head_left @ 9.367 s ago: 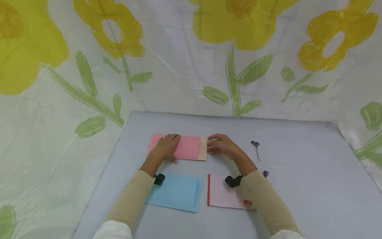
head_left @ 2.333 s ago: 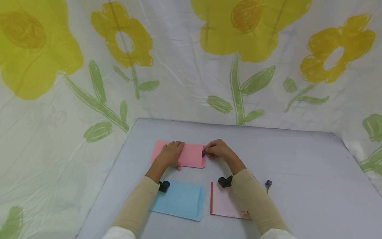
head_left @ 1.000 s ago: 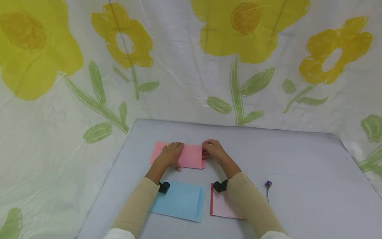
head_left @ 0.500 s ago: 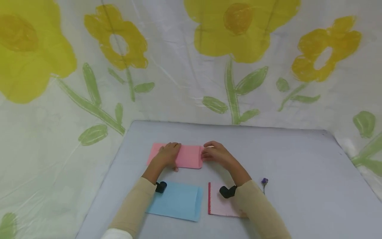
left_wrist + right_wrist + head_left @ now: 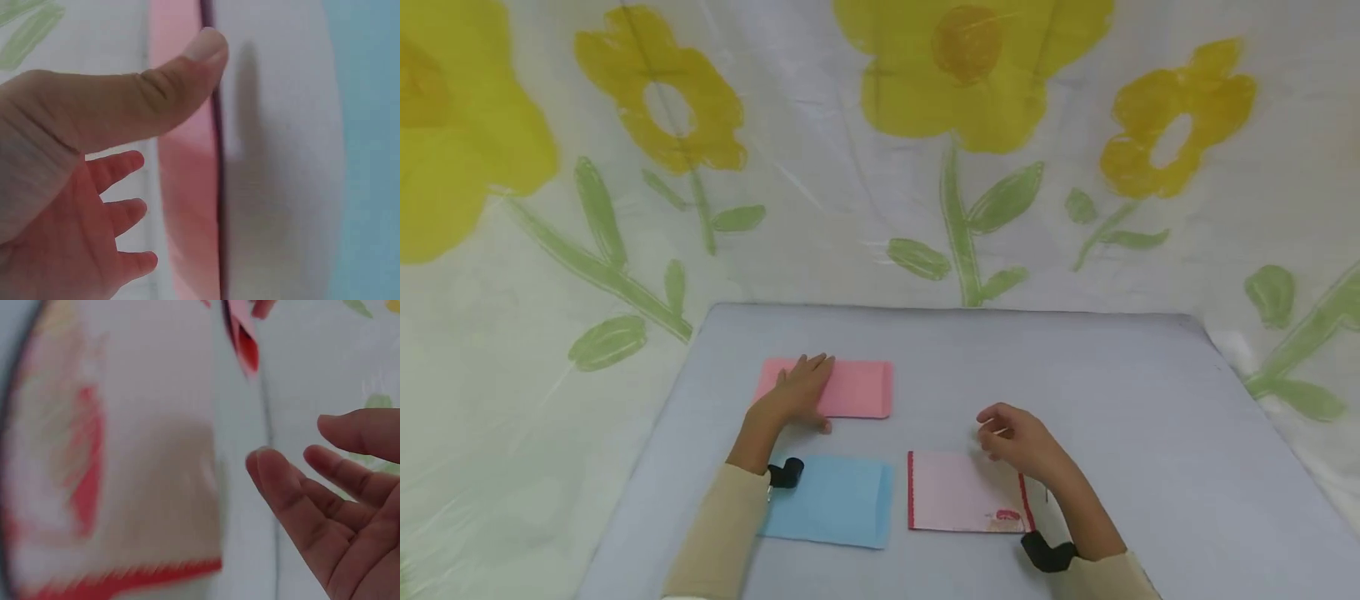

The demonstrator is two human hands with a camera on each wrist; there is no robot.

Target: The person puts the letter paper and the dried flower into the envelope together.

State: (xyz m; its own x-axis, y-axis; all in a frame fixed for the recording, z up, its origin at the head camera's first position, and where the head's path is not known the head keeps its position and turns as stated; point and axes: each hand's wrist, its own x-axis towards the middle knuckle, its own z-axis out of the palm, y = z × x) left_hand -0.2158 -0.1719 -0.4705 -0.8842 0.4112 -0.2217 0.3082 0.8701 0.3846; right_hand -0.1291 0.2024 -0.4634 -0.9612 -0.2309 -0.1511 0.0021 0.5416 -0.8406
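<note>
- While the left hand (image 5: pixel 797 393) is resting on the pink envelope (image 5: pixel 857 388) toward the far left corner of the bench (image 5: pixel 1120 367), its fingers are spreading and pinching nothing.
- Nearer the bench's near edge, the blue envelope (image 5: pixel 835 500) is lying just beside the pale pink paper (image 5: pixel 955 492).
- Having just left the pink envelope's right end, the right hand (image 5: pixel 1018 439) is hovering by the pale paper's far right corner, fingers loosely bent, holding nothing; no flower is showing at that end, so the tucking-in is probably finished.
- Just right of the pale paper, a thin stem (image 5: pixel 1047 495) is showing, its top hidden.
- The left wrist view is showing the thumb (image 5: pixel 156 94) crossing the pink envelope's near edge; the right wrist view is showing what seems its gaping red end, unclear from the head.
</note>
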